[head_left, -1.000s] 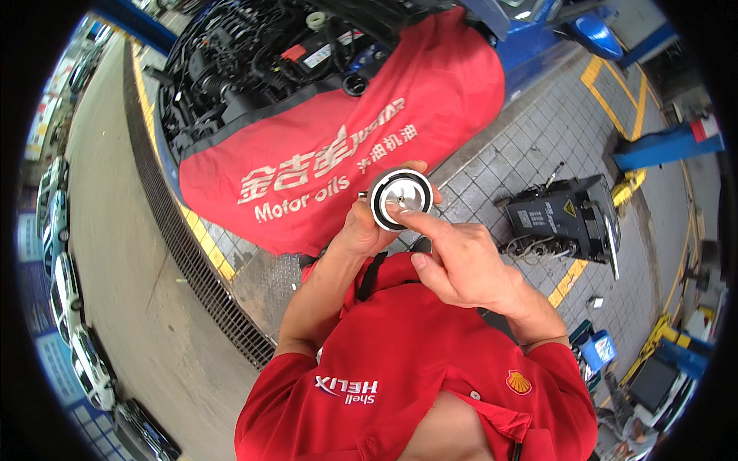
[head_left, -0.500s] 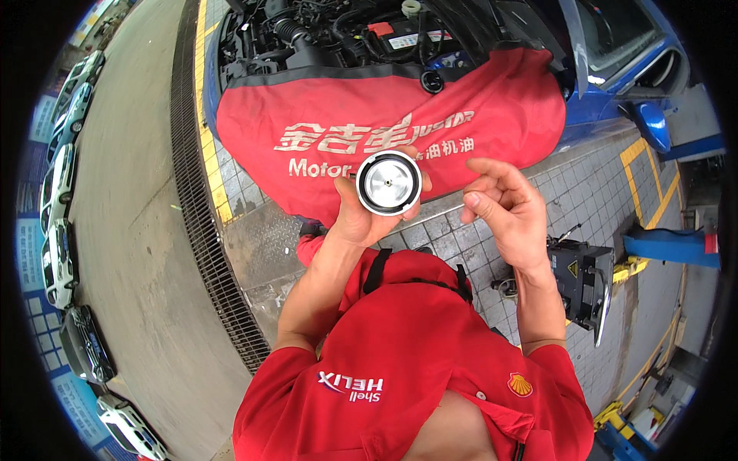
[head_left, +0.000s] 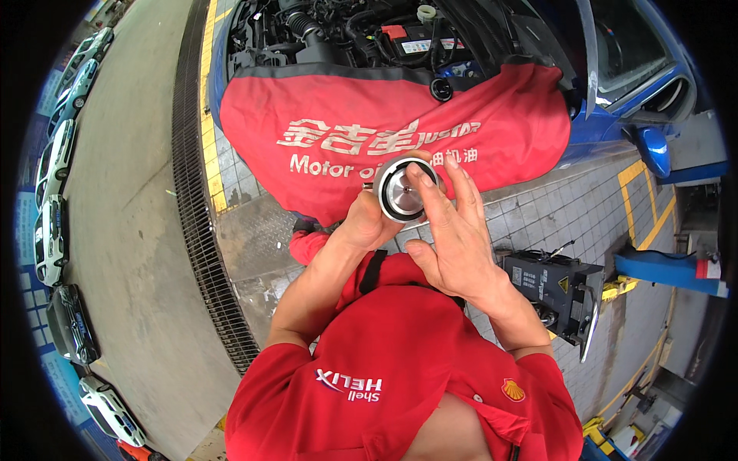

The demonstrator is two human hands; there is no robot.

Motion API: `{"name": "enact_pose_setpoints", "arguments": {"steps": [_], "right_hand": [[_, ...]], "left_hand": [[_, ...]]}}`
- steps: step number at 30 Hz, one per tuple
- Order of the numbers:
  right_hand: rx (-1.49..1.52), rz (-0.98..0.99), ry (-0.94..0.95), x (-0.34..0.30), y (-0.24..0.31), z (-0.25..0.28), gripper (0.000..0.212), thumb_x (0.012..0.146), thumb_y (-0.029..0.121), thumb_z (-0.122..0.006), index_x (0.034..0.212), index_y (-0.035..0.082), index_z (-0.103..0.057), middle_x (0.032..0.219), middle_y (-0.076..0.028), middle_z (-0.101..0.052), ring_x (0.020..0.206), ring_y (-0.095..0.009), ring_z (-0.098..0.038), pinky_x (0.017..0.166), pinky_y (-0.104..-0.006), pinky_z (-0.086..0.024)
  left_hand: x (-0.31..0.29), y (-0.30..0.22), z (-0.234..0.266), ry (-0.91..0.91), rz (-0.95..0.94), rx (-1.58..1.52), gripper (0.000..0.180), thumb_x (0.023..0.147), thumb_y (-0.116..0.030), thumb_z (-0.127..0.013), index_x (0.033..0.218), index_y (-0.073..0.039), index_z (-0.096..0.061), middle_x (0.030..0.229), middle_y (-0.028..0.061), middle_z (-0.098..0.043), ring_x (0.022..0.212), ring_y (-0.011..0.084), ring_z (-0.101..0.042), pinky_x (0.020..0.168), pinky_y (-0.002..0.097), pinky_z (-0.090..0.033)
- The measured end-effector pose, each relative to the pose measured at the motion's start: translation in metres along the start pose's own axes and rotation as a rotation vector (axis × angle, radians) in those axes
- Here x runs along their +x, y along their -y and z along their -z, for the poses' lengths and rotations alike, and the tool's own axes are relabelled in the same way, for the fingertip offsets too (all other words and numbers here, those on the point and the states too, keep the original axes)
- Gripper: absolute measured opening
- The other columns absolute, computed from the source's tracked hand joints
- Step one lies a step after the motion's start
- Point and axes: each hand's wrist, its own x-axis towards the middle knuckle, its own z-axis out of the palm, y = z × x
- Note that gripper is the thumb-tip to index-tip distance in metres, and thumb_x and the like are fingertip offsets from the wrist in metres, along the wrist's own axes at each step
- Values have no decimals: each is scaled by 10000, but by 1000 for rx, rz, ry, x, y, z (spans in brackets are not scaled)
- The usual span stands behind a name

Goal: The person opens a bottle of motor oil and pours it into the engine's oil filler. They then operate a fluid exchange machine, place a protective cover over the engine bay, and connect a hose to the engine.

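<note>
My left hand (head_left: pixel 364 221) is closed round a silver metal cylinder (head_left: pixel 391 205) with a white rim, a black ring inside it and a shiny round inner face. A small fitting sticks out at its left side. My right hand (head_left: pixel 461 230) is open, its fingers stretched out. Its fingertips lie over the right part of the cylinder's face, and I cannot tell how firmly they touch. Both hands are in front of a red fender cover (head_left: pixel 261 138) draped over the front of a blue car (head_left: pixel 588 142). A round black cap-like piece (head_left: pixel 441 90) rests at the cover's upper edge.
Beyond the cover, the engine bay (head_left: pixel 354 38) is exposed, with a battery (head_left: pixel 427 46). A dark wheeled machine (head_left: pixel 557 296) stands at the right on tiles, near a blue lift arm (head_left: pixel 661 269). A floor grate (head_left: pixel 201 230) runs along the left; several parked cars stand farther left.
My right hand has moved left onto the cylinder's face, its fingers straightening. The cylinder has shifted slightly right in view and is tilted more, showing its side.
</note>
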Motion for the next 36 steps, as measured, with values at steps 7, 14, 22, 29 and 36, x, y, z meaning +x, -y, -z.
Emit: {"name": "enact_pose_setpoints", "arguments": {"steps": [7,14,22,29,36], "right_hand": [[-71,57,33,1,-1,6,828,979,385,-835,1693,66,-563,1744,-106,-579,1674,-436,-421,1333,-663,-328],[-124,134,79,-3,-4,8,793,940,407,-858,1655,152,-628,1672,-16,-657,1637,-359,-488,1352,-643,-323],[51,78,-92,-15,-28,28,640,1119,392,-665,1632,14,-599,1616,-142,-682,1605,-433,-503,1344,-666,-331],[19,79,55,-17,-19,20,724,1020,312,-771,1658,27,-584,1659,-141,-644,1632,-427,-475,1365,-647,-323],[1208,-284,-111,-23,-15,0,695,1245,519,-393,1722,24,-497,1706,-225,-586,1665,-371,-456,1365,-559,-348]], "left_hand": [[1,2,-4,6,-31,76,1314,749,-978,-769,1687,-106,-471,1580,36,-628,1467,193,-619,1227,428,-550],[-1,5,6,41,-39,1,1278,831,-921,-763,1713,-48,-454,1546,34,-644,1403,163,-640,1174,387,-558],[4,-3,-3,-50,-67,-1,1397,755,-1104,-557,1698,-75,-498,1309,64,-717,1039,160,-678,793,314,-554],[0,1,-8,-163,-64,56,1384,746,-1103,-584,1696,-100,-493,1362,116,-725,1009,165,-666,776,323,-542],[-5,-7,23,-51,-129,-49,1248,801,-972,-736,1716,-161,-487,1434,154,-750,1231,229,-708,937,346,-564]]}}
